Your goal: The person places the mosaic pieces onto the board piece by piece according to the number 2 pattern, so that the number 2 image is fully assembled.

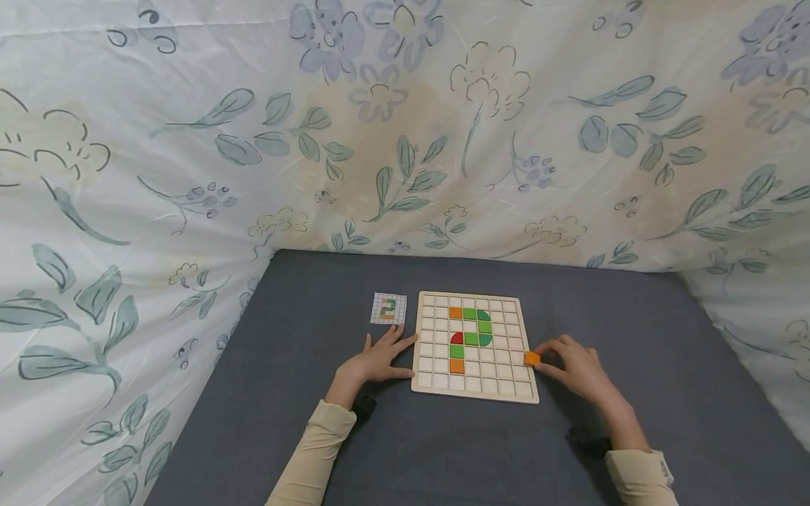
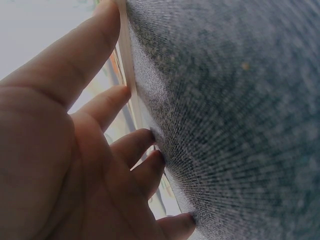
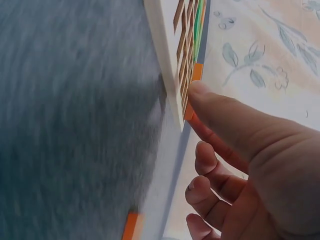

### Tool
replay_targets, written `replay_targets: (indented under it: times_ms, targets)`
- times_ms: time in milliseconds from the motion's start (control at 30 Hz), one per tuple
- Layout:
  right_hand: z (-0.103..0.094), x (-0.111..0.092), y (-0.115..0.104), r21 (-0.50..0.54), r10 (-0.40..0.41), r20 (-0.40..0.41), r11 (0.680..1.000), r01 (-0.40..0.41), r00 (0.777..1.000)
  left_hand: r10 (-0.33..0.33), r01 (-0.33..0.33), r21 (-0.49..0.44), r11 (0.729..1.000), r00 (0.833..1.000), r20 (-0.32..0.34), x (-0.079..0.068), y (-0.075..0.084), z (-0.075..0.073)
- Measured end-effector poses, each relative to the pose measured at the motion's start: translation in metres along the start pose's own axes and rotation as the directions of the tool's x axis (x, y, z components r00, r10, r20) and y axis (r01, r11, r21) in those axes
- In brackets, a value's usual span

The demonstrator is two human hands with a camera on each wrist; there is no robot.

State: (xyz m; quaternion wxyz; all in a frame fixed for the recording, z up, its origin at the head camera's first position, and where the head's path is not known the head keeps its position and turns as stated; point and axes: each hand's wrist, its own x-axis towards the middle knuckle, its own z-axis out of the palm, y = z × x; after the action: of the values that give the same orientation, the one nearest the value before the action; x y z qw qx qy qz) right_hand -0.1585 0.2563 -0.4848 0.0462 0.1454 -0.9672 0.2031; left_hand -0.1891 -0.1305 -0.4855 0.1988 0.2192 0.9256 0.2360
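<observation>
A wooden grid board (image 1: 506, 386) with white squares lies on the dark cloth. Green, orange, red and dark-green tiles, some with a rounded corner, form a hooked line on it; one green tile (image 1: 471, 339) sits mid-board. My right hand (image 1: 579, 369) pinches an orange square tile (image 1: 532, 358) between thumb and index finger at the board's right edge. In the right wrist view that orange tile (image 3: 198, 72) overlaps the board's edge, its other fingers loosely curled. My left hand (image 1: 377, 357) has its fingers spread, thumb and index finger touching the board's left edge.
A small printed card (image 1: 388, 308) showing a coloured grid pattern lies beyond my left hand. Another orange piece (image 3: 131, 227) shows low in the right wrist view. Flowered fabric (image 1: 405, 140) hangs behind and beside the dark cloth (image 1: 468, 450).
</observation>
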Motion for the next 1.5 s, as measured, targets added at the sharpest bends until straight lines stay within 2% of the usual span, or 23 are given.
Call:
replay_targets:
  times_ms: [267, 567, 833, 1500]
  targets:
    - [0.007, 0.005, -0.018, 0.03, -0.041, 0.01, 0.999, 0.041, 0.999, -0.002, 0.002, -0.004, 1.0, 1.0, -0.001, -0.001, 0.001, -0.001]
    - [0.018, 0.012, -0.029, 0.01, -0.079, 0.02, 0.997, 0.079, 0.997, 0.002, -0.002, 0.001, 1.0, 1.0, 0.005, 0.0, -0.001, 0.0]
    - [0.026, 0.017, -0.04, 0.092, -0.094, 0.024, 0.992, 0.092, 0.995, -0.002, 0.002, -0.001, 1.0, 1.0, 0.001, 0.0, 0.0, 0.0]
    - [0.04, 0.027, -0.065, 0.081, -0.147, 0.054, 0.986, 0.143, 0.988, -0.001, 0.001, -0.002, 1.0, 1.0, 0.001, -0.002, 0.001, -0.001]
